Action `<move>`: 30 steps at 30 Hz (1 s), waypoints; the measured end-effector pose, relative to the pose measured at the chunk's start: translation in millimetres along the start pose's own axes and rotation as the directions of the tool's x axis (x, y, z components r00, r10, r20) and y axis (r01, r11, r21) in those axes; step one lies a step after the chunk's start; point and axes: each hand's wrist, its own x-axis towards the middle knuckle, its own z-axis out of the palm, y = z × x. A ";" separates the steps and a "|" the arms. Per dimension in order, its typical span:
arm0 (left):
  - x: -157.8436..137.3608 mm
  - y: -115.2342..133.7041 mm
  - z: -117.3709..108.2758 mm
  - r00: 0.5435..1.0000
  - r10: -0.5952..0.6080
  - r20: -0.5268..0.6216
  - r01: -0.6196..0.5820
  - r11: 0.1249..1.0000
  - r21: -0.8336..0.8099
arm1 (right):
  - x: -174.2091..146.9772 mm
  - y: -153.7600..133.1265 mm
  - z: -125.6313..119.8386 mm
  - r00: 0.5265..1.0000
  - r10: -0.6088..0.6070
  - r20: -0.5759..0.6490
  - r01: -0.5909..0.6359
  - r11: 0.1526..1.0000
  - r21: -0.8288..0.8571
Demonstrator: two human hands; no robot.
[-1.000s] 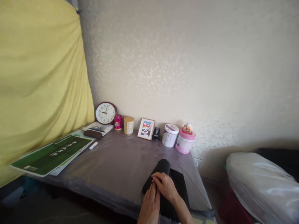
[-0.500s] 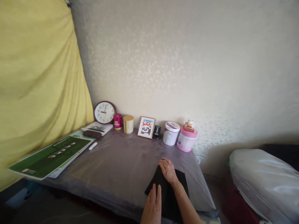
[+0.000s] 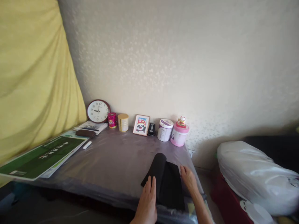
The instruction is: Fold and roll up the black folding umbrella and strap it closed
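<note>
A piece of black cloth (image 3: 171,183) lies near the right front of the table. Its left part is folded over into a rounded, raised roll (image 3: 159,165), while the right part lies flat. My left hand (image 3: 147,197) rests against the left side of the fold, fingers straight and holding nothing. At the cloth's right edge is my right hand (image 3: 189,179), its fingers bent and drawn together on that edge; the fingertips are partly hidden.
A plastic-covered table (image 3: 112,165) carries a wall clock (image 3: 98,111), a picture frame (image 3: 141,125), a white tub (image 3: 165,130) and a pink-lidded tub (image 3: 179,135) along the wall. Green printed sheets (image 3: 44,155) lie left. A bulky white bag (image 3: 254,174) stands right of the table edge.
My right hand has left the cloth's top and moved right and down to its right edge. The cloth's left part now stands up in a rounded fold. The view has shifted slightly right.
</note>
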 end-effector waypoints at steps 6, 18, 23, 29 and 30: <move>-1.4 -0.3 0.6 0.999 0.009 -0.033 -0.009 1.000 0.025 | -25.5 -11.8 -1.5 0.979 0.103 0.174 -0.133 0.976 0.170; -2.3 -5.0 2.4 0.999 0.023 -0.035 -0.024 0.999 -0.042 | -19.5 -77.8 -7.3 0.946 0.008 0.325 -0.244 0.678 0.693; -1.2 1.8 -3.9 1.000 -0.013 0.007 0.013 1.000 -0.010 | -7.9 -113.5 7.0 0.945 -0.056 0.322 -0.243 0.538 0.807; 6.3 -6.7 7.1 1.000 0.021 -0.013 -0.021 1.000 0.006 | -2.9 -120.8 37.0 0.960 0.017 0.278 -0.218 0.671 0.709; 7.3 -8.7 9.4 0.999 0.028 -0.032 -0.028 1.000 0.009 | -2.5 -121.5 39.3 0.955 0.027 0.295 -0.228 0.703 0.674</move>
